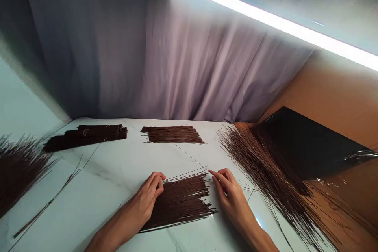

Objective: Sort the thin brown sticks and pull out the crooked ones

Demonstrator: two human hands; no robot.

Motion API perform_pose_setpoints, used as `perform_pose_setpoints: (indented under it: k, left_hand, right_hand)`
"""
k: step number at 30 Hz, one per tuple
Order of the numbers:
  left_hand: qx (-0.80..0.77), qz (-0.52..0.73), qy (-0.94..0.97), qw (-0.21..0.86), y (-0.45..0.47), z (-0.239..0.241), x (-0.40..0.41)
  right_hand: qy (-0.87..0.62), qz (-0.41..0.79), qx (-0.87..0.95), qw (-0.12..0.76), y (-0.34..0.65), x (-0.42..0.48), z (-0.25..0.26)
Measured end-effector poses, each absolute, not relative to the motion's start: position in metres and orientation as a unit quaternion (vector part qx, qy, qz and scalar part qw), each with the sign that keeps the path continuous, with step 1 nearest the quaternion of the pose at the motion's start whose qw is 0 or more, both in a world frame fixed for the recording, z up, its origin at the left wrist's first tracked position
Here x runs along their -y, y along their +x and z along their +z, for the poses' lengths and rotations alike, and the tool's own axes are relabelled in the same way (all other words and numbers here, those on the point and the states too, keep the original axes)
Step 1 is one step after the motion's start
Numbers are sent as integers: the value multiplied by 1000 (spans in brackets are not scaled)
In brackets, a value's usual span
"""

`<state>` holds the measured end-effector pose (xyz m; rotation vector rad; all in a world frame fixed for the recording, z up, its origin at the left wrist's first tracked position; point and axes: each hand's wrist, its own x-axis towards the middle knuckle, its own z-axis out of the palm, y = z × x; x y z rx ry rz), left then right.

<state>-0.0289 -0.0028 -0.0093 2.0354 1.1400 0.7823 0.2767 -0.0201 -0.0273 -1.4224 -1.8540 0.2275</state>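
Observation:
A flat layer of thin dark brown sticks (pixel 183 201), which look like incense sticks, lies side by side on the white marbled table between my hands. At its left end is my left hand (pixel 147 197), its fingers curled and closed around a small tan piece (pixel 160 183) I cannot make out. My right hand (pixel 230 193) is just past the uneven right ends, thumb and forefinger pinched near one end of a single thin stick (pixel 191 158) that slants up and left. A few loose sticks lie along the layer's far edge.
Behind lies a second flat stick layer (pixel 174 134). Tied dark bundles (pixel 94 134) are at the back left, more sticks (pixel 20 173) at the left edge. A large loose pile (pixel 271 173) lies at right beside black plastic (pixel 301 145). A curtain (pixel 177 67) hangs behind.

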Motion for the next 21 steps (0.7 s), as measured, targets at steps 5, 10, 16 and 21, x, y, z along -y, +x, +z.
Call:
perform_pose_setpoints:
  k: [5, 10, 16, 21]
  left_hand:
    - [-452, 336, 761, 321, -24, -20, -3]
    - [-479, 298, 725, 396, -20, -7, 13]
    - [-502, 308, 660, 468, -1, 3, 25]
    - [-483, 381, 526, 587, 7, -7, 16]
  right_hand:
    - [-531, 170, 723, 407, 266, 31, -14]
    - [-489, 154, 733, 447, 249, 41, -17]
    - [-436, 92, 785, 430, 211, 53, -46]
    - [-441, -13, 803, 402, 200, 54, -37]
